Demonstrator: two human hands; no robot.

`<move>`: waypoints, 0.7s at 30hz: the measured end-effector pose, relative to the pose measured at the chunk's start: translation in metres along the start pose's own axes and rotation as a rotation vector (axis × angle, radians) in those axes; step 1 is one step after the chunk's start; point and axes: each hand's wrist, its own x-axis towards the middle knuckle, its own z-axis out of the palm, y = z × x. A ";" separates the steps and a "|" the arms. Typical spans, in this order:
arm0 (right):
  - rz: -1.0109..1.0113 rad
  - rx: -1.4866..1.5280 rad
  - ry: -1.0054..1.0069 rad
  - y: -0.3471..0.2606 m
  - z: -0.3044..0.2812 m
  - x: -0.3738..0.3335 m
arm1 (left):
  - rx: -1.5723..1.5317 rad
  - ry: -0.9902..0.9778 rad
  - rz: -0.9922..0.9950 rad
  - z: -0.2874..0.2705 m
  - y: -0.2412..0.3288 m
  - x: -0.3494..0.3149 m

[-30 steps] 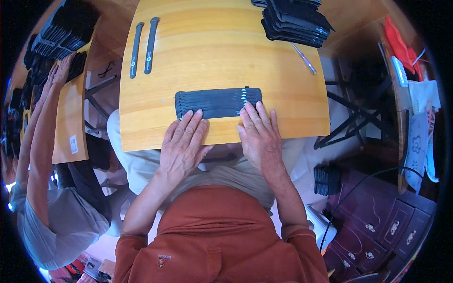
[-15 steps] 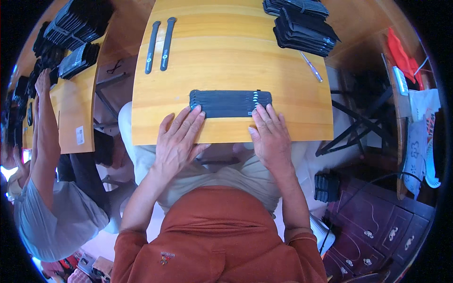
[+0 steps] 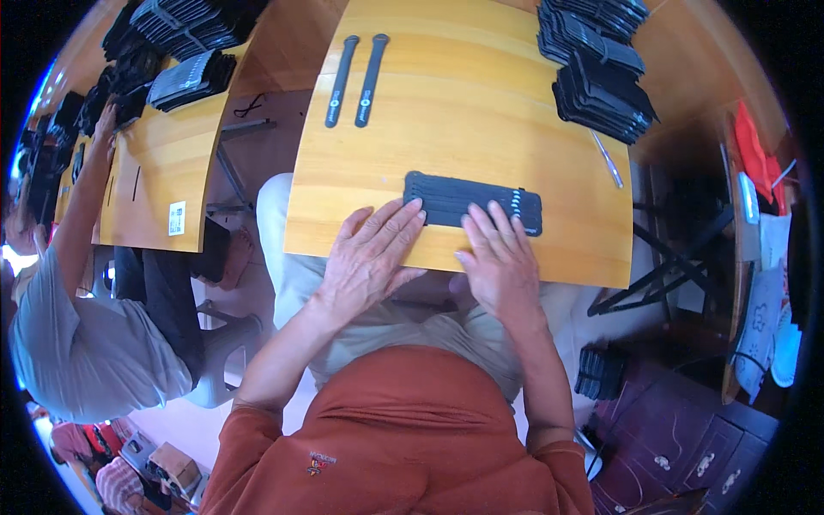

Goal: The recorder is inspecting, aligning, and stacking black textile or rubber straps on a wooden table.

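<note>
A row of dark grey straps [image 3: 468, 199], laid overlapping side by side with white marks near its right end, lies by the table's front edge. My left hand [image 3: 369, 251] rests with outstretched fingers, its fingertips on the row's near left corner. The fingers of my right hand [image 3: 502, 256] lie flat and spread over the near edge, just left of the white marks. Farther back on the left, two loose grey straps, a left one [image 3: 342, 81] and a right one [image 3: 372, 81], lie apart and nearly parallel.
Bundles of black straps [image 3: 603, 94] are piled at the table's far right, beside a thin pen-like tool [image 3: 608, 160]. On the left, a person in a grey shirt [image 3: 90, 330] reaches over another table [image 3: 163, 163] with black bundles. A dark cabinet [image 3: 678, 442] stands lower right.
The whole view has shifted, so the table appears farther right and tilted. My right hand has slid left along the strap row, away from its right end. My left hand stays at the left corner.
</note>
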 end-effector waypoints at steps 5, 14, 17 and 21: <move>0.065 -0.011 0.009 0.017 -0.009 -0.010 | -0.025 0.014 -0.025 -0.001 -0.012 -0.008; -0.102 0.358 0.135 -0.024 -0.001 0.113 | -0.078 0.023 -0.047 -0.004 -0.013 -0.007; -0.151 0.383 0.129 -0.041 0.027 0.163 | -0.109 0.028 -0.057 -0.007 -0.012 -0.008; -0.168 0.289 0.151 -0.038 0.065 0.201 | -0.151 0.031 -0.057 -0.006 -0.013 -0.007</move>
